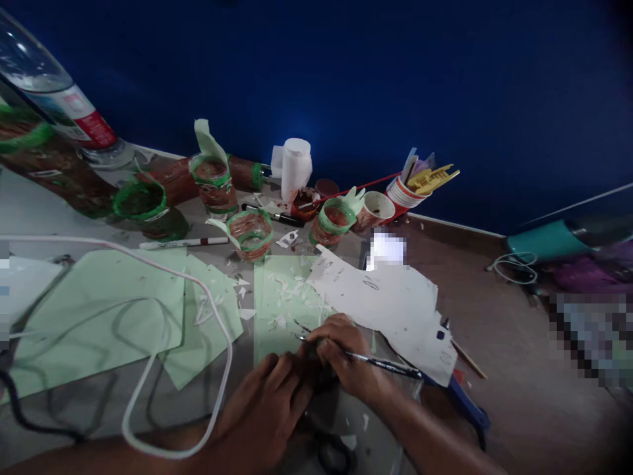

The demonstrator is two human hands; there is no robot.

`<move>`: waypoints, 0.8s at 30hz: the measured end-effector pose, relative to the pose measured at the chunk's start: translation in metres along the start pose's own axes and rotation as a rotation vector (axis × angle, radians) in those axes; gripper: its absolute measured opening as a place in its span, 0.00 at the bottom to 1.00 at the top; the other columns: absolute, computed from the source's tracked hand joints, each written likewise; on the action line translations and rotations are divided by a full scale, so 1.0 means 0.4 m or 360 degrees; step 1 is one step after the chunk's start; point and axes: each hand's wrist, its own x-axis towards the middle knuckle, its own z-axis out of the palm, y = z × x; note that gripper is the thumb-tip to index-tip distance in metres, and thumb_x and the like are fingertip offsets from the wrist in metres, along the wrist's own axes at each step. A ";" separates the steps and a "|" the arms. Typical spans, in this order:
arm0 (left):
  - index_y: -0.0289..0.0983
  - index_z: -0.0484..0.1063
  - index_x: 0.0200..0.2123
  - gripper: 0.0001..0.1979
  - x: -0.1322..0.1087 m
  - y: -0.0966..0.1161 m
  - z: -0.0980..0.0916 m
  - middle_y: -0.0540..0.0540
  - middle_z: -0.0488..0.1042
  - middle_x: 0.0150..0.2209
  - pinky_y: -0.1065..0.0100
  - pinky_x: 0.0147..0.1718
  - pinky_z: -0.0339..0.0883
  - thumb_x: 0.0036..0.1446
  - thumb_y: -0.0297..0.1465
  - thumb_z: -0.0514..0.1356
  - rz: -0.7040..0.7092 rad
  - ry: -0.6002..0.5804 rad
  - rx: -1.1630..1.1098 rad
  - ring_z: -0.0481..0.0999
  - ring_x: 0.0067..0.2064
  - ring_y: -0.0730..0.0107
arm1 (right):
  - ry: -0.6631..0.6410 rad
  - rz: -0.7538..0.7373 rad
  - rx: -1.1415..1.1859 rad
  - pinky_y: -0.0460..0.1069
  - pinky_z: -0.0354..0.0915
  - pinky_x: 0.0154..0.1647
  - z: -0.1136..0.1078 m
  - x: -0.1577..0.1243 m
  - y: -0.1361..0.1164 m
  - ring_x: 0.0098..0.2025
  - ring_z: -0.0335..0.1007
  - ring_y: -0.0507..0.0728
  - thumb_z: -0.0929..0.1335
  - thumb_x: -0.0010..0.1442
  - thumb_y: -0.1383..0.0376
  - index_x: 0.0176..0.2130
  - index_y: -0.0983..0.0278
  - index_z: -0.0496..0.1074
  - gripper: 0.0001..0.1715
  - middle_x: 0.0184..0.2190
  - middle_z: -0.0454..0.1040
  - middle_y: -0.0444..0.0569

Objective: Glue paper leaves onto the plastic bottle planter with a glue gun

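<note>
While the left hand [270,396] rests open just beside, the right hand [341,353] grips a pen [380,361].

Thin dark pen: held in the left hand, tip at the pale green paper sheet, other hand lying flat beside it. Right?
Not quite. The thin dark pen is gripped in the right hand, not the left; the head view shows that arm coming in from the lower right. Its tip is at the pale green paper sheet, and the left hand lies flat beside it.
</note>
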 end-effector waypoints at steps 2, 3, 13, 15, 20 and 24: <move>0.34 0.63 0.61 0.28 0.000 0.000 0.001 0.36 0.69 0.58 0.58 0.50 0.51 0.65 0.44 0.50 -0.0011 -0.0040 -0.0022 0.65 0.53 0.54 | -0.0002 0.0006 0.0001 0.53 0.63 0.41 0.000 -0.001 0.001 0.32 0.69 0.55 0.60 0.67 0.61 0.38 0.58 0.75 0.15 0.26 0.75 0.45; 0.34 0.62 0.61 0.28 0.001 0.000 0.003 0.36 0.69 0.58 0.57 0.51 0.51 0.65 0.45 0.49 -0.0016 -0.0037 -0.0028 0.64 0.53 0.54 | -0.0005 0.0006 0.0002 0.53 0.63 0.41 0.000 -0.001 0.001 0.32 0.69 0.55 0.60 0.67 0.61 0.38 0.58 0.75 0.15 0.26 0.75 0.45; 0.33 0.64 0.60 0.29 -0.003 0.003 0.016 0.35 0.69 0.58 0.56 0.52 0.51 0.64 0.47 0.49 -0.0008 0.0014 -0.0019 0.63 0.54 0.52 | -0.0005 -0.0024 0.0011 0.53 0.62 0.40 0.002 0.000 0.001 0.32 0.69 0.55 0.61 0.66 0.62 0.39 0.58 0.75 0.14 0.27 0.76 0.45; 0.33 0.64 0.60 0.29 -0.003 0.002 0.013 0.36 0.69 0.57 0.56 0.52 0.51 0.64 0.47 0.49 -0.0014 0.0035 -0.0021 0.64 0.54 0.53 | 0.0006 -0.0028 0.0010 0.53 0.62 0.40 0.002 0.000 0.001 0.32 0.69 0.55 0.61 0.66 0.62 0.39 0.58 0.75 0.14 0.27 0.76 0.45; 0.35 0.66 0.59 0.29 -0.002 0.002 0.006 0.37 0.69 0.57 0.57 0.51 0.52 0.65 0.48 0.48 -0.0008 0.0047 -0.0015 0.65 0.53 0.54 | 0.0000 -0.0017 0.0012 0.53 0.62 0.40 0.001 0.001 0.000 0.33 0.69 0.55 0.61 0.66 0.62 0.40 0.58 0.75 0.13 0.27 0.76 0.45; 0.34 0.66 0.58 0.28 -0.004 0.003 0.013 0.37 0.70 0.57 0.56 0.51 0.51 0.65 0.47 0.48 -0.0037 0.0062 -0.0013 0.64 0.54 0.53 | -0.0008 -0.0006 0.0016 0.54 0.63 0.40 0.001 0.001 -0.001 0.32 0.69 0.55 0.61 0.66 0.62 0.39 0.58 0.75 0.13 0.27 0.76 0.45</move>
